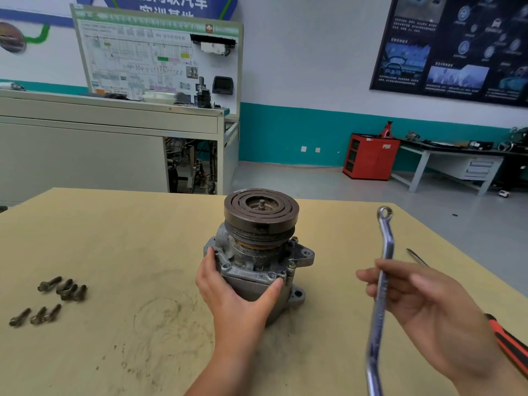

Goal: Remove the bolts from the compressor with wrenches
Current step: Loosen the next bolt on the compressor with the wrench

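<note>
My left hand (237, 295) grips the rough cast-metal compressor (257, 258). My right hand (428, 307) pinches a shiny offset wrench (386, 247) beside it.

One compressor (257, 252) in the left hand (237, 295), one wrench (386, 250) in the right hand (434, 304), seven loose bolts (70, 291) far left of the left hand, one screwdriver (511, 344) behind the right hand

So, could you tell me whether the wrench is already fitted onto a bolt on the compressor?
No, the right hand holds the wrench in the air, off to the right of the compressor and clear of it.
</note>
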`<state>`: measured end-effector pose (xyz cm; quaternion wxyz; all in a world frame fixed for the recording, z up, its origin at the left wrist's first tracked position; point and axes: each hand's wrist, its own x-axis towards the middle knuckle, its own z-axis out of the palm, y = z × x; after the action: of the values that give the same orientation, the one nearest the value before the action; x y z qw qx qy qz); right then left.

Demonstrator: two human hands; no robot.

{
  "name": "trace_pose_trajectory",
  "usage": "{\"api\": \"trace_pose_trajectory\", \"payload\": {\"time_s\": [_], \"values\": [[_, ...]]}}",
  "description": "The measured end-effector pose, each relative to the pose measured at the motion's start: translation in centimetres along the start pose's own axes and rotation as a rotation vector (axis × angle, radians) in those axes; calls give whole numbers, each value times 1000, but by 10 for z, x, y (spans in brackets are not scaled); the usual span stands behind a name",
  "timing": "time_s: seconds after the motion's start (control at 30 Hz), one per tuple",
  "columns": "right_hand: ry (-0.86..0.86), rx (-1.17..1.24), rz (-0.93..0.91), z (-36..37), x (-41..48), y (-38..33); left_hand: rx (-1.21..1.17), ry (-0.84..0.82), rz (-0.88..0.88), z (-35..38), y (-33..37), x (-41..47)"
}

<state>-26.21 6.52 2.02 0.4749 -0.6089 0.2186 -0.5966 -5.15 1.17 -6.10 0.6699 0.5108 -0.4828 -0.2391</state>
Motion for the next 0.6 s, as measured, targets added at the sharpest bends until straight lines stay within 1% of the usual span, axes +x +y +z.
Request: {"api": "trace_pose_trajectory", "payload": {"time_s": [0.03,0.07,0.1,0.13,0.17,0.2,0.27,0.33,0.47,0.6], "values": [[-12,-83,78,4,0,14,-3,1,-1,0,0,0],[107,-290,123,10,0,17,-3,1,-3,0,0,0],[168,-425,165,18,4,21,-2,1,-3,0,-1,0],[136,-424,222,26,6,21,-3,2,0,0,-1,0],[60,-385,306,34,9,22,-2,2,3,0,-2,0],[24,-324,406,39,12,23,-1,2,6,0,-2,0],[24,-244,567,43,17,25,0,4,9,0,-3,1],[65,-201,654,43,23,25,5,6,11,0,-3,1],[-8,-194,792,49,39,18,2,4,18,0,-2,0],[-14,-203,879,53,48,12,-5,-1,8,-1,0,0]]}}
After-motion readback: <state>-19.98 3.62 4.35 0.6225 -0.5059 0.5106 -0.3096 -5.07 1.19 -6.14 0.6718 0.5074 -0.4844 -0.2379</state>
